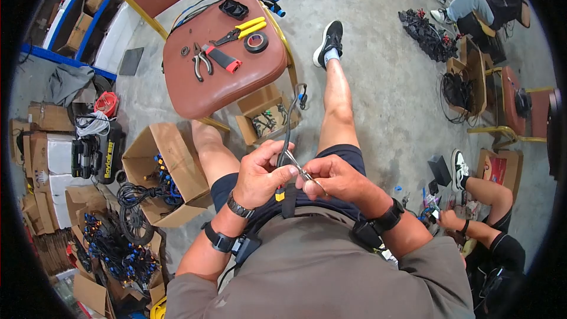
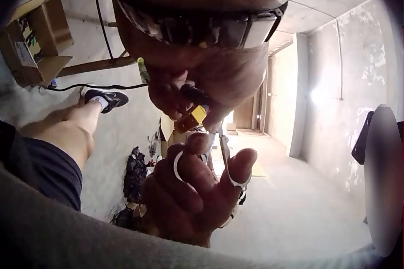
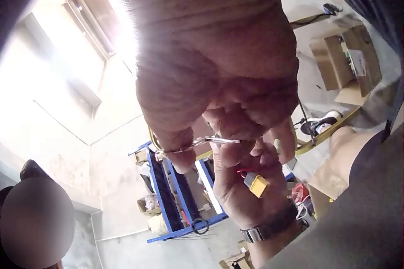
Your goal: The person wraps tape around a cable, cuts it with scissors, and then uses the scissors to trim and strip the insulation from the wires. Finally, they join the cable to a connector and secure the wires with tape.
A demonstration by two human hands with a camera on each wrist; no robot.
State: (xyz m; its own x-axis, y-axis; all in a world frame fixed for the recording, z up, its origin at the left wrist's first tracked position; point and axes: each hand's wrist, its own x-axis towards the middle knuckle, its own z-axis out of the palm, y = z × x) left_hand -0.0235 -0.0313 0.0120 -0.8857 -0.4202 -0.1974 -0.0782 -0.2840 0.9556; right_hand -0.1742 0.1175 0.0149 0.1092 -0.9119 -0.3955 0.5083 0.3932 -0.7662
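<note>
Basically it's close-up cable work in someone's lap. The left grip [image 1: 258, 170] has fingers and thumb pinched around a dark cable [image 1: 287, 121], with a yellow connector [image 1: 280, 195] hanging out just below that hand. Right grip [image 1: 339, 181] is holding a pair of metal scissors [image 1: 305, 173], finger loops on, blades pointing at the cable right by the left thumb. Can't tell whether the blades are actually touching it, fingers are in the way.

Tools are parked on a brown padded chair [image 1: 195, 91] out front: pliers [image 1: 201, 65], a red-and-black tool [image 1: 223, 59], a yellow-handled tool [image 1: 252, 27] and a black tape roll [image 1: 256, 50]. Small open box [image 1: 248, 133] with little bits in it sits on the floor by the chair, and a bigger cardboard box [image 1: 180, 156] full of cables is next to the left leg.
</note>
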